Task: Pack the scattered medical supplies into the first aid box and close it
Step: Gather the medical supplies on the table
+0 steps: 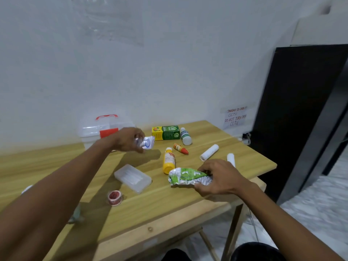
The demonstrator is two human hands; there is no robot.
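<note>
The clear first aid box [92,131] with a red handle and latch stands shut at the back left of the wooden table [188,200]. My left hand [126,139] holds a small white and blue packet [147,143] in the air just right of the box. My right hand [218,178] grips a crumpled green and silver packet [185,176] resting on the table. Loose on the table lie a yellow bottle [169,161], a small orange dropper bottle [180,148], a green carton [165,132], a white bottle [186,136] and two white bandage rolls [209,152] [231,158].
A clear flat plastic case [132,178] and a red tape roll [114,197] lie near the front left. A small white item [26,189] peeks out beside my left arm. A dark cabinet [301,110] stands right of the table. A handwritten note [236,116] hangs on the wall.
</note>
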